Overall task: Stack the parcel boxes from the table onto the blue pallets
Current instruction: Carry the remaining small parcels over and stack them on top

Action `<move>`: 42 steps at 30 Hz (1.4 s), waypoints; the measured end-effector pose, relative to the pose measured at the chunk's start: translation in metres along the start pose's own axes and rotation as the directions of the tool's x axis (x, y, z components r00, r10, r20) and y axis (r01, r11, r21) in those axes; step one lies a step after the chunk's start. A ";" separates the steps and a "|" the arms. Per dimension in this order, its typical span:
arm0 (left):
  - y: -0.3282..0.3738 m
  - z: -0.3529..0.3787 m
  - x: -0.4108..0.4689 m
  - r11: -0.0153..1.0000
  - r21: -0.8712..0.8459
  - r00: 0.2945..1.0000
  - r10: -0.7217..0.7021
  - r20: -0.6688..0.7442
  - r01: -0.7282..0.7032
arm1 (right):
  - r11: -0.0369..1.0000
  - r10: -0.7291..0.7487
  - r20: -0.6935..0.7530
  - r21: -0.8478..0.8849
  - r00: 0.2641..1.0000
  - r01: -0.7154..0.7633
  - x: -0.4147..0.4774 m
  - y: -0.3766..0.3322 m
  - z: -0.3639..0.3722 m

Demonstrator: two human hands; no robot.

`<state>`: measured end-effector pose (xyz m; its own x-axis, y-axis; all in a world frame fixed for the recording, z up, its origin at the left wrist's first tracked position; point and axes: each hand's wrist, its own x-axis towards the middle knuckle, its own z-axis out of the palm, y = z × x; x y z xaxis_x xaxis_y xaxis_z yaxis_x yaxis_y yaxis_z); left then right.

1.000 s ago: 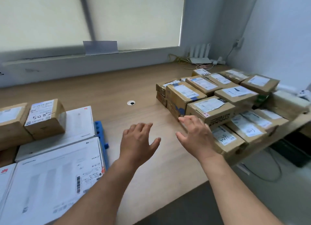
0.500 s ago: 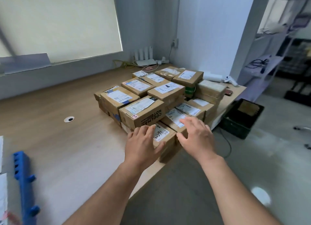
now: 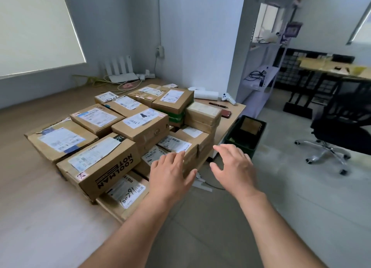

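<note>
Parcel boxes (image 3: 140, 127) piled on table (image 3: 40, 207) near edge; left hand (image 3: 170, 175) & right hand (image 3: 234, 167) hover over front boxes, fingers spread, holding nothing.

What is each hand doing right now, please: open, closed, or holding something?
Left hand: open, fingers spread, holding nothing.
Right hand: open, fingers spread, holding nothing.

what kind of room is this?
Probably an office back room used for parcel handling: labelled cardboard parcel boxes are piled on a wooden table, a white router sits by the wall, and a swivel office chair stands near a shelf unit.
</note>
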<state>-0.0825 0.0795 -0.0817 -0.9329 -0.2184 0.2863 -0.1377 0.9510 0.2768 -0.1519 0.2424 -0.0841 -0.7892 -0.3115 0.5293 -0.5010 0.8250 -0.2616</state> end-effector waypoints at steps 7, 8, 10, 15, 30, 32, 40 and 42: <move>0.019 0.029 0.092 0.999 -0.022 1.000 -0.023 0.008 0.023 | 0.999 -0.013 0.048 -0.042 0.999 0.015 0.083 0.052 0.023; 0.020 0.033 0.106 0.999 -0.029 0.999 -0.033 0.000 0.033 | 0.999 -0.019 0.059 -0.045 0.998 0.022 0.096 0.058 0.028; 0.022 0.042 0.132 0.998 -0.039 0.999 -0.054 -0.007 0.053 | 0.998 -0.029 0.079 -0.047 0.996 0.033 0.122 0.070 0.037; 0.027 0.071 0.180 0.994 -0.043 0.995 -0.101 -0.019 0.100 | 0.998 -0.052 0.112 -0.028 0.992 0.055 0.167 0.097 0.061; 0.048 0.115 0.240 0.921 -0.041 0.918 -0.388 -0.075 0.386 | 0.974 -0.224 0.322 0.092 0.920 0.205 0.266 0.148 0.107; 0.056 0.119 0.248 0.892 -0.052 0.891 -0.451 -0.061 0.448 | 0.966 -0.256 0.363 0.121 0.896 0.227 0.283 0.154 0.115; 0.098 0.132 0.276 0.752 -0.142 0.761 -0.648 0.021 0.644 | 0.953 -0.261 0.565 0.280 0.782 0.116 0.317 0.182 0.151; 0.109 0.137 0.281 0.718 -0.190 0.734 -0.679 0.018 0.669 | 0.945 -0.267 0.616 0.320 0.741 0.075 0.321 0.189 0.160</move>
<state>-0.4055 0.1516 -0.0970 -0.5969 -0.8023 0.0059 -0.6601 0.4953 0.5648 -0.5568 0.2228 -0.0929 -0.6696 -0.7419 -0.0349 -0.6462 0.6050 -0.4651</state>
